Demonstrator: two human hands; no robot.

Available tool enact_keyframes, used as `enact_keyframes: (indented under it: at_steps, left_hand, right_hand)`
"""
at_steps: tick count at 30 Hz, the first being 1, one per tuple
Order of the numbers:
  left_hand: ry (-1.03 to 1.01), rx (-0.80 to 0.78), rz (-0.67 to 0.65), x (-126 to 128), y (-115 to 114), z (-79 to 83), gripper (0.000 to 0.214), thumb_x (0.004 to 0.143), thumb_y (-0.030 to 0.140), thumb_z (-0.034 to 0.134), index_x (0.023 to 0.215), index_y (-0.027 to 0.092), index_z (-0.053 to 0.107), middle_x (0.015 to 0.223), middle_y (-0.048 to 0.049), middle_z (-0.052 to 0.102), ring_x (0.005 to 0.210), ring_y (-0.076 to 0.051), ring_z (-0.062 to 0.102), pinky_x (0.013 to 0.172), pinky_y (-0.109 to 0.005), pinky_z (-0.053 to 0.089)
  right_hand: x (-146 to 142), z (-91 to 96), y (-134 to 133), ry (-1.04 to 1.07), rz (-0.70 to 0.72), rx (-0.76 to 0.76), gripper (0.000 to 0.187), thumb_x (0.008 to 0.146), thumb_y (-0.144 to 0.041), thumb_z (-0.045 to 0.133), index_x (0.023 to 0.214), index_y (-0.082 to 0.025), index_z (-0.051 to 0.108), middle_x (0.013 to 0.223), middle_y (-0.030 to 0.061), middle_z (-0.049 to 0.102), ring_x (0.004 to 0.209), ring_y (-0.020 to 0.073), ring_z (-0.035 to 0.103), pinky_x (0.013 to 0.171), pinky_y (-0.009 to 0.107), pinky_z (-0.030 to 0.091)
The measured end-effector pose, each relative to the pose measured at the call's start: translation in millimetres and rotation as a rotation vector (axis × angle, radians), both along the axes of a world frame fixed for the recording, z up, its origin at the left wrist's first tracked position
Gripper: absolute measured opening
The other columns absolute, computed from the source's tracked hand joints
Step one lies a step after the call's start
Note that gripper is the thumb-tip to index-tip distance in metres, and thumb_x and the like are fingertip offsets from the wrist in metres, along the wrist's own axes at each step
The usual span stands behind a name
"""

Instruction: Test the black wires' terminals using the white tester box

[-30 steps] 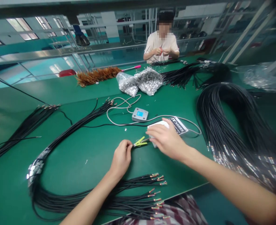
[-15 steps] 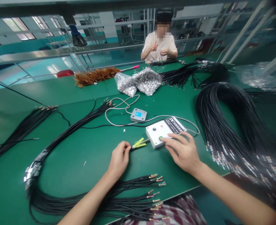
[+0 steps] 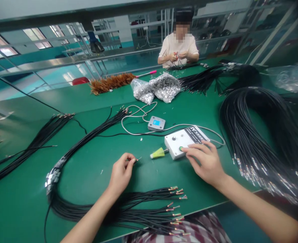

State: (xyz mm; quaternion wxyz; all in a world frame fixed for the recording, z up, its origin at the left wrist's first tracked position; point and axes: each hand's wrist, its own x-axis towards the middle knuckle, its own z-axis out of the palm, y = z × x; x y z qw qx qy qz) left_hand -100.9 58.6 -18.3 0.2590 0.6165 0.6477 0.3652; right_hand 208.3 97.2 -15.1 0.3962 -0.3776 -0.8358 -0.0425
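My left hand [image 3: 120, 172] is closed in a pinch on the tip of a thin wire [image 3: 137, 159], a short way left of a yellow-green clip [image 3: 158, 154]. That clip sticks out of a white control box [image 3: 183, 145] with a black knob and a green button. My right hand [image 3: 206, 162] lies over the box's near right corner, fingers stretched, one fingertip at the green button. A bundle of black cables with copper ends [image 3: 149, 211] lies below my left forearm.
A small grey meter with a blue screen [image 3: 156, 123] sits behind the box, joined by grey cord. Large black cable coils [image 3: 260, 125] fill the right side. Foil bags [image 3: 161, 88] and a feather duster [image 3: 111, 82] lie farther back. A person works across the table [image 3: 93, 168].
My left hand has drawn the wire tip back out of the clip, leftward, and the clip now looks shut. My right hand moved from the clip to the box's green button.
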Motion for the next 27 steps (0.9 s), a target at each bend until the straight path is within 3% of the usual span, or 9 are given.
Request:
enact_keyframes:
  at_steps: [4,7,10,13,15,19,24,27]
  left_hand:
    - [-0.101,-0.019,-0.085,25.8,-19.6,19.9,0.016,0.091,0.030,0.049,0.081,0.019,0.055,0.072,0.0015,0.058,0.060,-0.012,0.054,0.054,-0.021,0.040]
    - [-0.139,0.000,-0.170,44.5,-27.1,26.5,0.013,0.092,0.026,0.050,0.083,0.019,0.057,0.075,0.0006,0.060,0.067,-0.013,0.057,0.060,-0.021,0.043]
    - [-0.132,-0.001,-0.237,52.8,-29.1,26.0,0.013,0.093,0.025,0.048,0.085,0.019,0.057,0.078,-0.0001,0.061,0.071,-0.013,0.059,0.066,-0.022,0.045]
    - [-0.099,-0.039,-0.260,52.0,-29.1,25.1,0.013,0.094,0.026,0.047,0.089,0.019,0.057,0.082,-0.0011,0.063,0.073,-0.014,0.060,0.069,-0.023,0.046]
    - [-0.049,-0.093,-0.297,46.6,-29.5,25.9,0.014,0.094,0.028,0.047,0.095,0.019,0.058,0.082,-0.0015,0.064,0.073,-0.014,0.060,0.069,-0.024,0.045]
    - [0.062,-0.214,-0.330,22.8,-32.8,27.6,0.029,0.095,0.037,0.043,0.088,0.019,0.064,0.059,0.0027,0.055,0.055,-0.013,0.052,0.055,-0.022,0.040]
    - [0.203,-0.129,-0.151,-26.5,-21.5,29.7,0.034,0.091,0.045,0.044,0.086,0.019,0.066,0.057,0.0016,0.057,0.054,-0.015,0.054,0.055,-0.023,0.043]
    - [0.439,-0.034,0.077,-58.2,10.6,33.7,0.032,0.087,0.044,0.047,0.089,0.018,0.066,0.082,-0.0055,0.067,0.076,-0.021,0.063,0.071,-0.028,0.049]
  right_hand:
    - [-20.8,17.5,-9.0,0.029,0.076,-0.022,0.010,0.090,-0.017,0.063,0.096,-0.023,0.066,0.101,0.0006,0.075,0.098,0.0205,0.065,0.101,0.044,0.032]
    - [-49.5,26.2,-18.8,0.021,0.251,-0.171,0.019,0.090,-0.031,0.064,0.105,-0.019,0.066,0.108,0.0044,0.073,0.098,0.0201,0.065,0.090,0.036,0.040]
    - [-69.7,25.3,-23.3,0.001,0.351,-0.247,0.015,0.095,-0.028,0.057,0.091,-0.018,0.068,0.089,0.0018,0.074,0.085,0.0175,0.066,0.078,0.032,0.041]
    - [-71.6,21.0,-22.5,-0.009,0.321,-0.240,0.020,0.096,-0.024,0.055,0.080,-0.018,0.067,0.077,0.0004,0.073,0.074,0.0161,0.066,0.074,0.031,0.038]
    - [-65.5,19.6,-19.8,0.014,0.253,-0.237,0.019,0.094,-0.024,0.057,0.079,-0.017,0.067,0.077,0.0007,0.073,0.074,0.0167,0.066,0.074,0.031,0.038]
    - [-46.3,21.1,-11.0,0.094,0.146,-0.287,0.016,0.092,-0.024,0.062,0.078,-0.020,0.068,0.077,-0.0014,0.074,0.074,0.0158,0.067,0.074,0.030,0.039]
    - [-20.1,19.4,-7.5,0.188,0.039,-0.306,0.012,0.091,-0.021,0.063,0.080,-0.020,0.068,0.082,0.0002,0.074,0.078,0.0166,0.068,0.075,0.030,0.041]
    - [-12.7,10.2,-17.3,0.197,0.078,-0.409,0.010,0.091,-0.020,0.063,0.081,-0.020,0.067,0.082,-0.0005,0.074,0.078,0.0162,0.067,0.074,0.030,0.041]
